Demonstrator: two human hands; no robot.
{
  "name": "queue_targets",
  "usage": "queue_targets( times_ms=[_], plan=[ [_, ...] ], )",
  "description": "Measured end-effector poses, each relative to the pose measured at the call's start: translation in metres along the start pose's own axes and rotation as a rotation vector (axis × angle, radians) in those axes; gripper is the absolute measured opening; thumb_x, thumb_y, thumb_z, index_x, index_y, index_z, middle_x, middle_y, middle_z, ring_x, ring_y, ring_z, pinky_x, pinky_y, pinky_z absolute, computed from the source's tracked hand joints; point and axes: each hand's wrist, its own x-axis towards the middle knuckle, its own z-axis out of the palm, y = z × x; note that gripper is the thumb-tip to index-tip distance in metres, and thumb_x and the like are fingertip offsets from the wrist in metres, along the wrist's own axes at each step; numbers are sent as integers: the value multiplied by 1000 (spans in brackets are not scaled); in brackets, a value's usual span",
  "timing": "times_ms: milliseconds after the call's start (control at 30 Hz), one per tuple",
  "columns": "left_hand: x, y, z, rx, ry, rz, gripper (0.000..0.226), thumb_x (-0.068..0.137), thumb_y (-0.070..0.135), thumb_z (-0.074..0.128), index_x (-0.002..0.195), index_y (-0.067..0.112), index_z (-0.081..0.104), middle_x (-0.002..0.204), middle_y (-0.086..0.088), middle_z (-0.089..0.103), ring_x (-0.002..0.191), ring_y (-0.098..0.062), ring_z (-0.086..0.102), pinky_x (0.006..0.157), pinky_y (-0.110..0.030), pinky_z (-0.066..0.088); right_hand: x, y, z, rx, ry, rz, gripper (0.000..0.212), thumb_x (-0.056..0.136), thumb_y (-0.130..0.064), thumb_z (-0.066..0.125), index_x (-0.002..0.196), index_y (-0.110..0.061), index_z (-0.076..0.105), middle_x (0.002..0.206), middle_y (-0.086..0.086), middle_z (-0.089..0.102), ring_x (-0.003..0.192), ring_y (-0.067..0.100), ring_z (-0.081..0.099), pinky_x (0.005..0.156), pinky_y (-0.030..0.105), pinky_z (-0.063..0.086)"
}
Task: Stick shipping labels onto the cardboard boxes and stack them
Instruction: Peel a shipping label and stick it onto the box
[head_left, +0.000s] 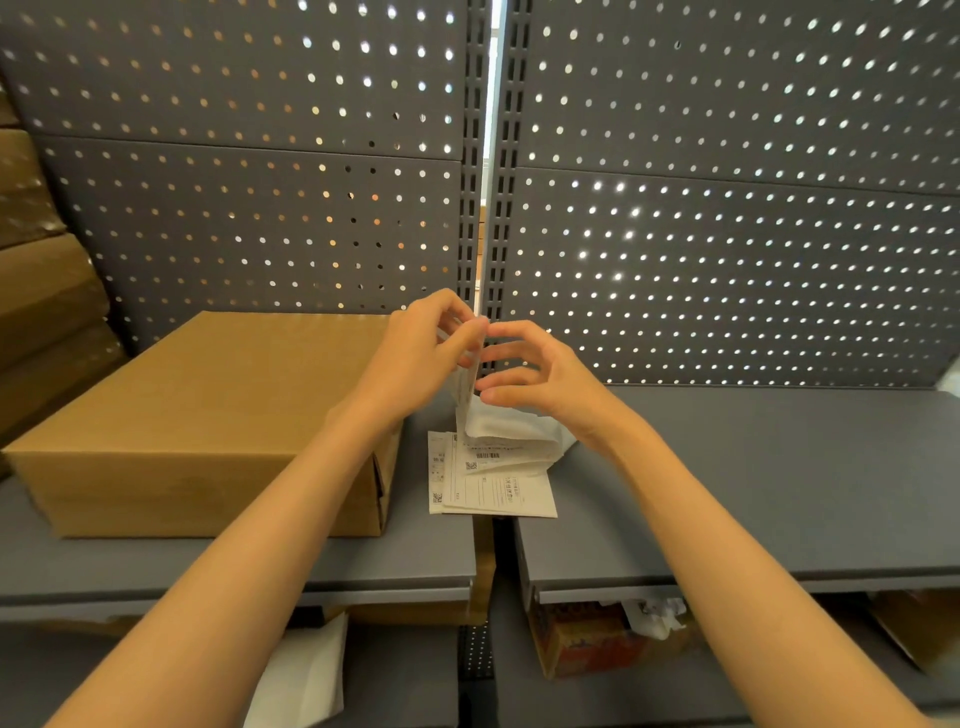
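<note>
A closed brown cardboard box sits on the left grey shelf. Beside its right end lies a small pile of white shipping labels with barcodes, across the gap between the two shelves. Above the pile, my left hand pinches the top edge of one label sheet, which hangs down on edge and curls at the bottom. My right hand is at the sheet's right side, its curled fingertips touching or pinching the sheet near the top. Whether label and backing are parting I cannot tell.
A grey pegboard wall stands behind both shelves. More brown boxes are stacked at far left. The right shelf carries only the labels' edge. Below, a lower shelf holds a colourful carton, white paper and crumpled paper.
</note>
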Motion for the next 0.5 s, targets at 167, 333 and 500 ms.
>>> queue_targets(
  times_ms=[167, 333, 500],
  plan=[
    [-1, -3, 3, -24, -62, -7, 15, 94, 22, 53, 96, 10, 62, 89, -4, 68, 77, -14, 67, 72, -28, 56, 4, 6, 6, -32, 139, -32, 42, 79, -4, 72, 118, -11, 57, 111, 9, 66, 90, 21, 70, 83, 24, 55],
    [-5, -11, 0, 97, -174, 62, 24, 87, 4, 61, 108, 16, 62, 99, 2, 64, 84, -11, 63, 69, -16, 50, 9, 7, 5, 9, 253, -25, 26, 82, -8, 70, 107, -11, 64, 97, 4, 69, 84, 14, 68, 78, 24, 56],
    [-10, -10, -1, 79, -198, 36, 38, 80, 3, 69, 114, 15, 56, 103, 1, 61, 81, -6, 63, 67, -12, 52, 12, -1, 2, 93, 317, -25, 15, 86, -9, 65, 95, -20, 66, 94, -1, 70, 81, 5, 68, 77, 20, 54]
  ],
)
